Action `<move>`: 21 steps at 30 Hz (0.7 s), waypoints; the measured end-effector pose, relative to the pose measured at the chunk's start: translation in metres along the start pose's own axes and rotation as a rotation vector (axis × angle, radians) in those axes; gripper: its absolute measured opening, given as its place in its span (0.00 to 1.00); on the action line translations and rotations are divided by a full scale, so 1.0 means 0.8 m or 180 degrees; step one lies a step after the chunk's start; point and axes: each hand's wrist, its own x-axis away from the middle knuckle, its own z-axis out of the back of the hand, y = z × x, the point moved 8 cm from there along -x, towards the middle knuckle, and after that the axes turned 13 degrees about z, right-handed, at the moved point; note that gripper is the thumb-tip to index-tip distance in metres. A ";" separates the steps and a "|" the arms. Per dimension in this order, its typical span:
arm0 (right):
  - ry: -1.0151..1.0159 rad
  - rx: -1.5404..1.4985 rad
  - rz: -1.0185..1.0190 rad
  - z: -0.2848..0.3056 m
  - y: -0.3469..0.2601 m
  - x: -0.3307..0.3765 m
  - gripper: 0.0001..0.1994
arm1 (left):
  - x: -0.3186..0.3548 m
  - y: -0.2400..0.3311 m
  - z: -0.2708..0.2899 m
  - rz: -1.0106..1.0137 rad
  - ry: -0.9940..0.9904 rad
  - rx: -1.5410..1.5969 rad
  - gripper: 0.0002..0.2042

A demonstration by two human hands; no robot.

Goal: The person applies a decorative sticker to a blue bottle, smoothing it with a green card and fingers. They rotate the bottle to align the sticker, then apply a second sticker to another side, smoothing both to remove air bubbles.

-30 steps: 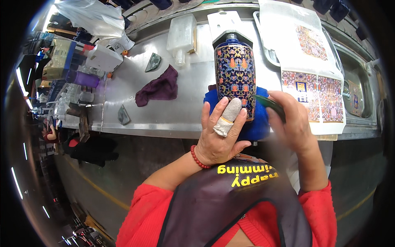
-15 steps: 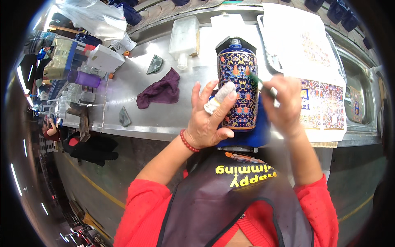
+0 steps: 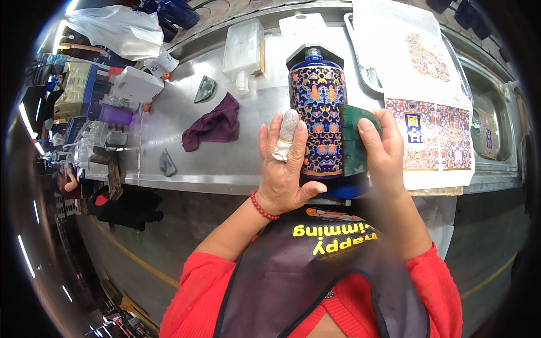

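A dark blue rectangular bottle (image 3: 317, 118) with a colourful floral pattern lies on its back, neck pointing away from me, on a dark support. My right hand (image 3: 386, 149) grips a flat green scraper (image 3: 351, 138) between thumb and fingers. The scraper's straight edge stands along the bottle's right side. At the bottle's left side is my left hand (image 3: 284, 174), fingers stretched and thumb apart, holding nothing. One of its fingers wears a whitish-grey cover (image 3: 288, 125) bound with a band.
Printed pattern sheets (image 3: 425, 155) lie to the right, beside a metal sink (image 3: 507, 166). On the steel bench at left are a purple cloth (image 3: 217, 124), a clear bottle (image 3: 242, 50) and two dark green pieces, one near (image 3: 167, 163), one farther (image 3: 205, 89).
The scraper has turned from edge-on over the bottle to broadside at its right edge. My left hand has shifted slightly off the bottle's face to its left side.
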 end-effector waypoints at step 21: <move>-0.0147 0.0673 0.0479 -0.021 -0.032 -0.025 0.08 | -0.014 0.024 0.008 -0.0027 -0.0013 -0.0542 0.51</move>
